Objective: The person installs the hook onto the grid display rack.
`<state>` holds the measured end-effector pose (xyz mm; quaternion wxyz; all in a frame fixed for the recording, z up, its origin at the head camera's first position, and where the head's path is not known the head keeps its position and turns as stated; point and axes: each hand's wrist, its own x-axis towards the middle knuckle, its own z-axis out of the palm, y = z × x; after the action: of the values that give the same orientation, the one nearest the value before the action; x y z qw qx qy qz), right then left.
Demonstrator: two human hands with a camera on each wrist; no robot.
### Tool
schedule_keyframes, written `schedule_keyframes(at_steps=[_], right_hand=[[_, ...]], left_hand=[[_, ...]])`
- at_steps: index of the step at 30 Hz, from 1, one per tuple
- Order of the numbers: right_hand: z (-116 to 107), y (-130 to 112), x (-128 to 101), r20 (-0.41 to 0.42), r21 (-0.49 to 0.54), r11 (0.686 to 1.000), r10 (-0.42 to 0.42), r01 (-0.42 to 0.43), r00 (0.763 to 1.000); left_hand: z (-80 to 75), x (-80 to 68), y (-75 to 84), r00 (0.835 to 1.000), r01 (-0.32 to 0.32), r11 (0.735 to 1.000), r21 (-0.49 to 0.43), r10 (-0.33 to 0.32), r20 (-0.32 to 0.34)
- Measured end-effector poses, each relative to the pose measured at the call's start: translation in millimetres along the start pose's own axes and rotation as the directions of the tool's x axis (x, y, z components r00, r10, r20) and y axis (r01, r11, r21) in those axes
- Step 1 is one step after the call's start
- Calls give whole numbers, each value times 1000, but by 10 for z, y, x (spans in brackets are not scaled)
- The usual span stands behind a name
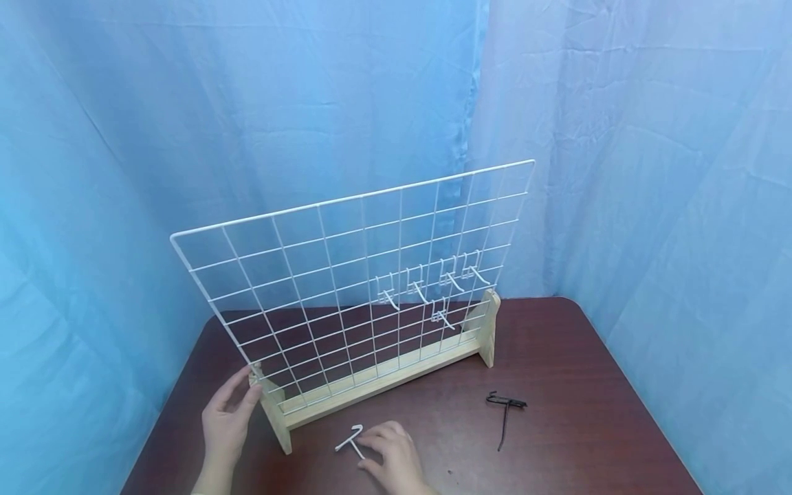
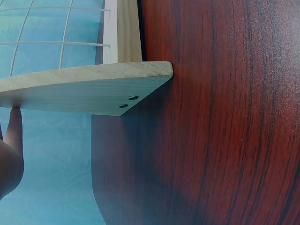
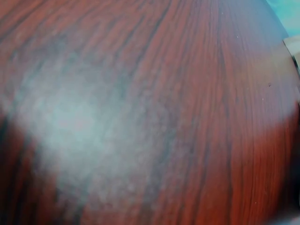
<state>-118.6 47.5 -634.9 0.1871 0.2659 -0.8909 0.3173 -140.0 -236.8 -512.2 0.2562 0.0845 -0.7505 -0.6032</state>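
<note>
A white wire grid panel point(image 1: 334, 275) leans upright in a wooden stand point(image 1: 383, 378) on the table. My left hand point(image 1: 225, 419) holds the top of the stand's left end piece, thumb in front. In the left wrist view a finger point(image 2: 16, 126) touches the outer face of that end piece point(image 2: 93, 91). In front of the stand, my right hand point(image 1: 396, 457) pinches a white wire hook point(image 1: 351, 438) by its prong, crossbar pointing away from the fingers. The right wrist view shows mostly tabletop; neither hook nor hand is clear there.
Several white hooks point(image 1: 441, 315) hang on the right half of the grid. A black hook point(image 1: 507, 405) lies on the dark red-brown table point(image 1: 575, 385), right of my right hand. Blue curtains point(image 1: 309, 103) surround the table's back and sides.
</note>
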Motion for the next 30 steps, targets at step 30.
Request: schedule_keyframes(at_steps=[30], right_hand=[[-65,4,96,7,30,995,98,-99,995]], left_hand=[[-2,14,-21,1000,21,999,-34,-21,8]])
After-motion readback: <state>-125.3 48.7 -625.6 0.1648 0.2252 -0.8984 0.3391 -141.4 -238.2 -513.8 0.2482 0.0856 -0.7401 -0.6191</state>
